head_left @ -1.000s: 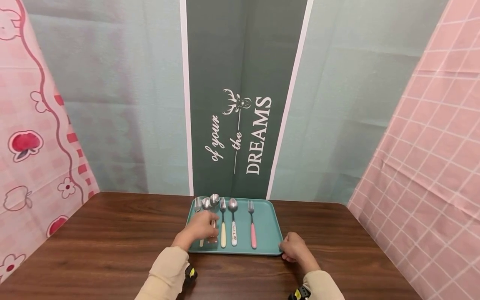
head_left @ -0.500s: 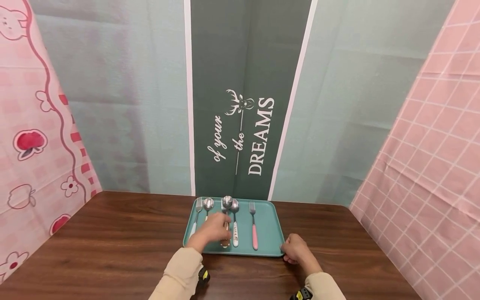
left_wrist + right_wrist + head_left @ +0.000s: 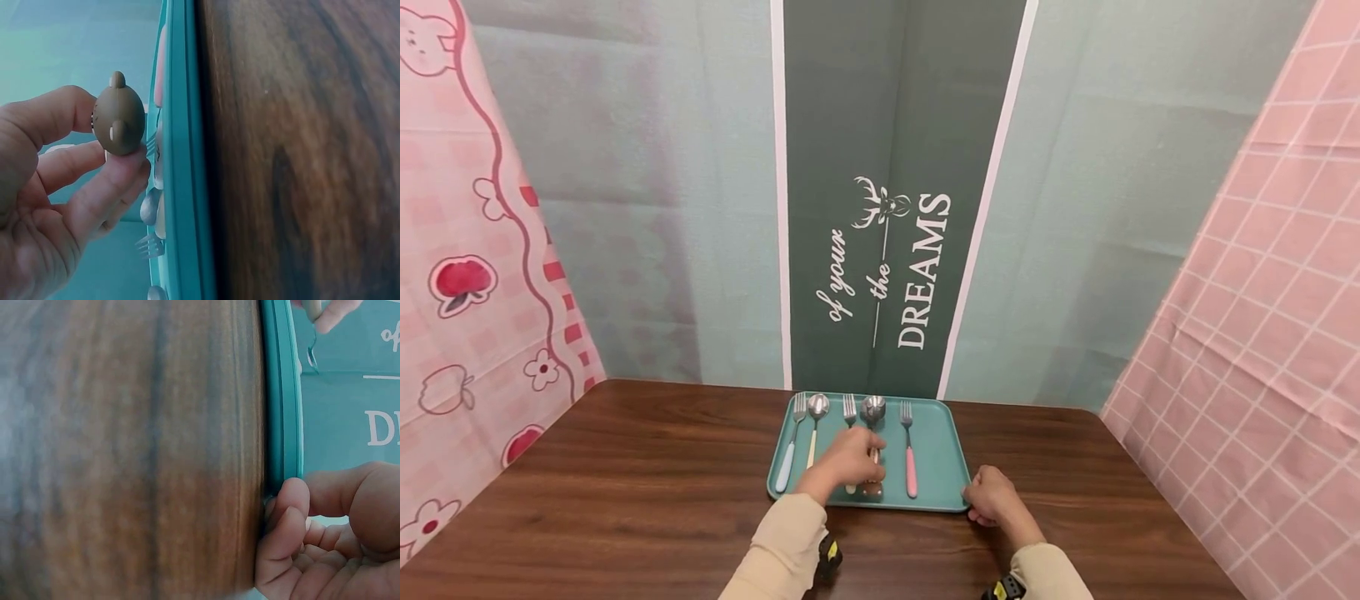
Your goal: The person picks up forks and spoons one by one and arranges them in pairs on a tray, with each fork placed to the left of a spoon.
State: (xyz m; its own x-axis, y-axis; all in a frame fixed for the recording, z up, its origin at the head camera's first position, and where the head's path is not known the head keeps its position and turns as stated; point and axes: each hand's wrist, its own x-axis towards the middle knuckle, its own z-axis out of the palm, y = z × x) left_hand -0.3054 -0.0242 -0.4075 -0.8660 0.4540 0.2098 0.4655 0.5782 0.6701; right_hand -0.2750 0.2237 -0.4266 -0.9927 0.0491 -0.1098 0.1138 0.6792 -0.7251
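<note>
My left hand (image 3: 853,458) pinches a spoon (image 3: 873,408) just over the teal tray (image 3: 940,454). In the left wrist view its brown, animal-shaped handle end (image 3: 119,120) sits between thumb and fingers. The white-handled spoon in the tray is mostly hidden below it. Left of the hand lie a fork with a pale blue handle (image 3: 786,467) and a spoon with a cream handle (image 3: 817,407). Partly behind the hand is another fork (image 3: 850,408); a pink-handled fork (image 3: 912,472) lies to the right. My right hand (image 3: 992,496) grips the tray's near right corner.
The tray stands on a dark wooden table (image 3: 625,483), close to its far edge. Behind hangs a green-grey cloth (image 3: 1037,208) with lettering. Pink patterned cloths flank the table on the left (image 3: 467,225) and right (image 3: 1285,292).
My left hand has carried the brown-ended spoon rightward, past the cream-handled spoon and over the middle fork, to the white-handled spoon's place. My right hand has stayed at the tray corner.
</note>
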